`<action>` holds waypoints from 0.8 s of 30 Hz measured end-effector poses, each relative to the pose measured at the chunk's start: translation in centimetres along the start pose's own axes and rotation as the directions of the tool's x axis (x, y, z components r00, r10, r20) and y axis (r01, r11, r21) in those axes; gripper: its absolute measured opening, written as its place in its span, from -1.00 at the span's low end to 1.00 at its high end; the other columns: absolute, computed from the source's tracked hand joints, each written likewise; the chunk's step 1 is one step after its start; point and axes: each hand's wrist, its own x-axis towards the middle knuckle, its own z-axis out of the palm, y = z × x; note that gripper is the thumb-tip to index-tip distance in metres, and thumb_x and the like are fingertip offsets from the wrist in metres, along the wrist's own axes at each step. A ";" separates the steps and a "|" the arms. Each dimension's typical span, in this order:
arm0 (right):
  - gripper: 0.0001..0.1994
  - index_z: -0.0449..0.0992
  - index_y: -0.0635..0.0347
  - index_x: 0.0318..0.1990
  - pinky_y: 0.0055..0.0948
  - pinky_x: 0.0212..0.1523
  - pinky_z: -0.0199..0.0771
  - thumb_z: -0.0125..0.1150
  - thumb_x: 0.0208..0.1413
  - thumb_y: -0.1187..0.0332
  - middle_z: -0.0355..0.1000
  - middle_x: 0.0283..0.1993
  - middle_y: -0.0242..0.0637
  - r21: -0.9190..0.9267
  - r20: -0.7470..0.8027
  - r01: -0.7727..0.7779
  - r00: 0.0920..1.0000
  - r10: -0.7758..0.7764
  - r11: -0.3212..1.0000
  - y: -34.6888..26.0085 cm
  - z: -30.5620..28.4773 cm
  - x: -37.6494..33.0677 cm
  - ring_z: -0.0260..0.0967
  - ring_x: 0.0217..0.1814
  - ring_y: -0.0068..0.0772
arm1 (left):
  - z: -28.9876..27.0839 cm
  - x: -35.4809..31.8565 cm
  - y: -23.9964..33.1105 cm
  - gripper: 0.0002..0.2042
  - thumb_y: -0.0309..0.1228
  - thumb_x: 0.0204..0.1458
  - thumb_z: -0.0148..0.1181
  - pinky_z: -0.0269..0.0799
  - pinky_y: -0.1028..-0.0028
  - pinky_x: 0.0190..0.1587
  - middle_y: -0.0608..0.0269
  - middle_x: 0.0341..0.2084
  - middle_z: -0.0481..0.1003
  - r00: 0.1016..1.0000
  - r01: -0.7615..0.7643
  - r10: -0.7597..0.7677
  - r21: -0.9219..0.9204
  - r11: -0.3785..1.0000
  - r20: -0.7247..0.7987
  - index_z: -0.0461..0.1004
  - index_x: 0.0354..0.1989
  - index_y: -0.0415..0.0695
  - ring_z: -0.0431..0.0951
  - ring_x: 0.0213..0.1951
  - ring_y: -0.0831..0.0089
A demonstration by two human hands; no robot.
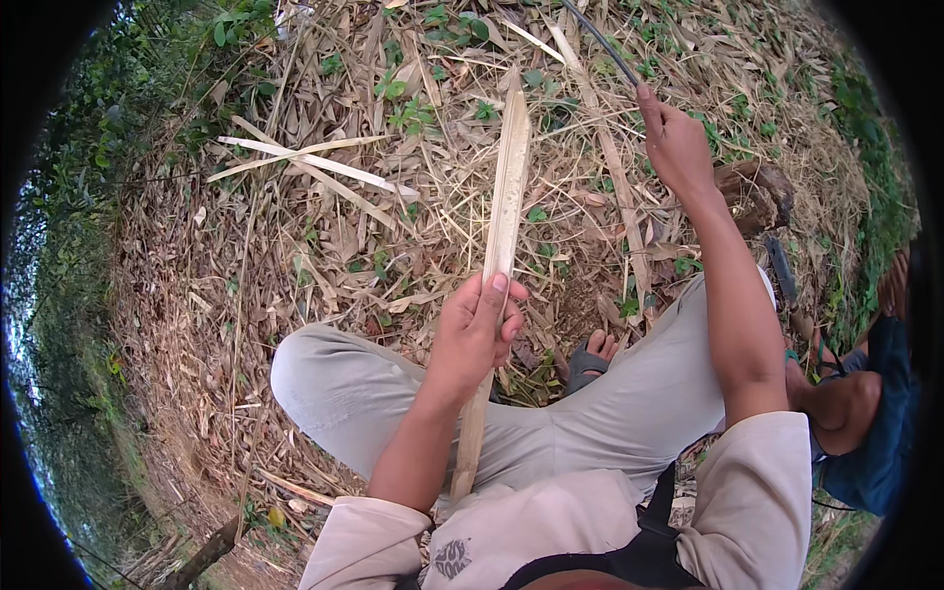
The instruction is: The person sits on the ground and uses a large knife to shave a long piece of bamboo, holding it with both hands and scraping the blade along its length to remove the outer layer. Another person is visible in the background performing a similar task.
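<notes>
My left hand (477, 329) is wrapped around a pale split bamboo strip (507, 197), with the thumb lying along its face. The strip stands nearly upright in the view; its far end narrows to a point, and its lower end rests by my lap. Over to the right, my right hand (678, 143) is closed on a long, thin dark blade (605, 41), which looks like a machete seen edge-on. The blade slants up and left, away from the bamboo, and runs out of the picture. Its handle is hidden in my fist.
Crossed pale strips (315, 159) lie on dry leaf litter at the left. A longer strip (612, 162) lies ahead. By my right knee are a short log (755, 197) and a dark flat piece (780, 267). Another person (860, 413) sits close at the right edge.
</notes>
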 end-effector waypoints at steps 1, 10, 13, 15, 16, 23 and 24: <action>-0.21 0.51 0.32 -0.49 -0.11 -0.46 0.33 -0.27 0.30 -0.32 0.33 -0.67 -0.09 0.092 -0.004 0.039 0.999 -0.038 0.995 -0.9 0.4 -1.1 0.35 -0.59 -0.09 | -0.2 0.3 0.1 -0.67 -0.11 0.38 -0.11 -0.06 0.65 -0.74 0.42 -0.66 0.31 1.000 0.005 -0.005 -0.010 1.000 0.008 0.40 -0.18 -0.16 0.04 -0.76 0.75; -0.51 0.53 0.29 -0.41 -0.46 -0.56 0.12 0.24 0.19 -0.07 0.23 -0.68 -0.45 0.408 0.477 0.121 0.817 -0.325 0.905 -10.2 0.8 -9.6 0.12 -0.60 -0.59 | -0.7 1.8 0.2 -0.65 -0.13 0.38 -0.14 0.21 0.61 -0.74 0.20 -0.56 0.48 0.998 -0.034 0.034 -0.003 0.999 0.058 0.39 -0.14 -0.19 0.32 -0.76 0.62; -0.60 0.50 0.25 -0.41 -0.51 -0.56 0.10 0.38 0.12 0.04 0.24 -0.66 -0.51 0.486 0.500 0.044 0.805 -0.319 0.873 -10.2 0.5 -10.0 0.13 -0.59 -0.65 | 0.0 1.4 0.8 -0.63 -0.11 0.38 -0.16 0.31 0.57 -0.69 0.14 -0.50 0.50 0.994 -0.077 0.074 0.028 0.997 0.076 0.37 -0.10 -0.21 0.43 -0.69 0.54; -0.63 0.47 0.22 -0.44 -0.55 -0.56 0.10 0.41 0.11 0.10 0.25 -0.65 -0.54 0.492 0.522 -0.020 0.807 -0.276 0.870 -9.3 0.8 -9.5 0.12 -0.59 -0.69 | 0.0 1.5 0.3 -0.62 -0.10 0.39 -0.18 0.37 0.55 -0.65 0.13 -0.48 0.50 0.994 -0.066 0.062 0.044 0.997 0.089 0.36 -0.08 -0.22 0.47 -0.65 0.50; -0.65 0.42 0.19 -0.44 -0.60 -0.59 0.09 0.40 0.13 0.13 0.25 -0.65 -0.56 0.509 0.522 -0.076 0.819 -0.237 0.858 -8.9 0.9 -9.5 0.12 -0.61 -0.74 | 0.0 1.6 0.1 -0.61 -0.09 0.39 -0.19 0.40 0.55 -0.63 0.13 -0.47 0.51 0.994 -0.060 0.055 0.051 0.997 0.099 0.35 -0.07 -0.23 0.49 -0.64 0.49; -0.71 0.38 0.15 -0.26 -0.60 -0.68 0.13 0.38 0.15 0.22 0.17 -0.68 -0.63 0.710 0.510 -0.449 0.859 0.044 0.543 -7.2 -0.3 -6.8 0.08 -0.72 -0.75 | -0.1 1.1 0.7 -0.62 -0.13 0.39 -0.20 0.40 0.55 -0.61 0.15 -0.49 0.48 0.972 0.079 -0.101 0.106 0.991 0.212 0.37 -0.10 -0.24 0.45 -0.66 0.49; -0.72 0.39 0.14 -0.30 -0.60 -0.69 0.11 0.38 0.16 0.20 0.13 -0.70 -0.64 0.741 0.474 -0.439 0.878 0.068 0.507 -6.8 -0.4 -6.3 0.04 -0.74 -0.76 | 0.0 1.2 0.5 -0.63 -0.14 0.40 -0.20 0.38 0.56 -0.62 0.19 -0.51 0.46 0.969 0.078 -0.099 0.101 0.992 0.227 0.38 -0.11 -0.24 0.42 -0.68 0.51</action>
